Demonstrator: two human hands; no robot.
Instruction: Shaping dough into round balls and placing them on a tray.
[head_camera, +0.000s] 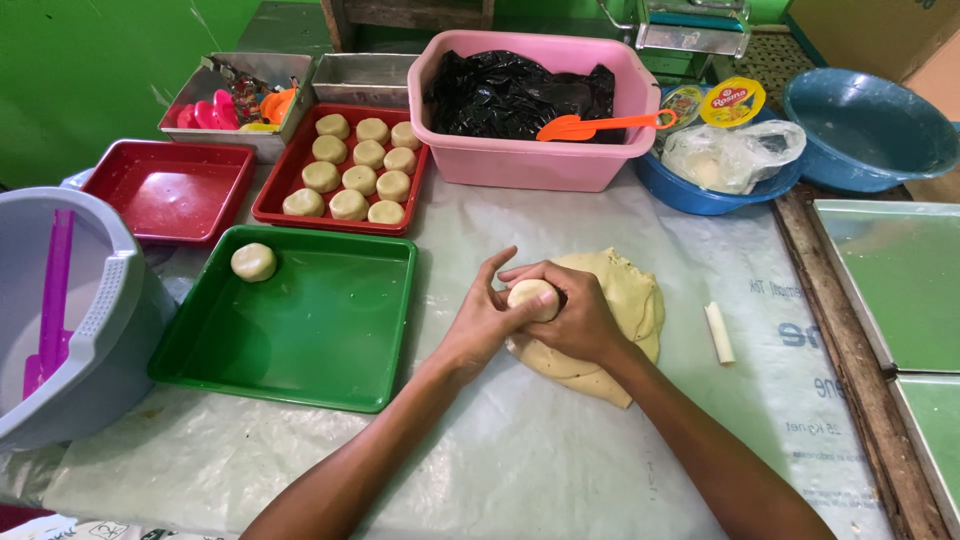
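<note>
Plastic sheeting (520, 440) covers the table. Both hands, left hand (487, 315) and right hand (580, 318), cup a dough ball (531, 297), seemingly pressed together, above the flat dough (620, 300). Left of them sits a green tray (330, 330).

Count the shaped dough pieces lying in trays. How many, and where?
10: nine in rows of three on the red tray, one in the green tray corner. None appear hidden.

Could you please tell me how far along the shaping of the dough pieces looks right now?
Done: nine dough rounds fill the red tray, and one round sits in the green tray. In hand: the left hand and right hand cup a dough ball between them. Left: a flat slab of dough lies under the hands, unshaped.
</note>
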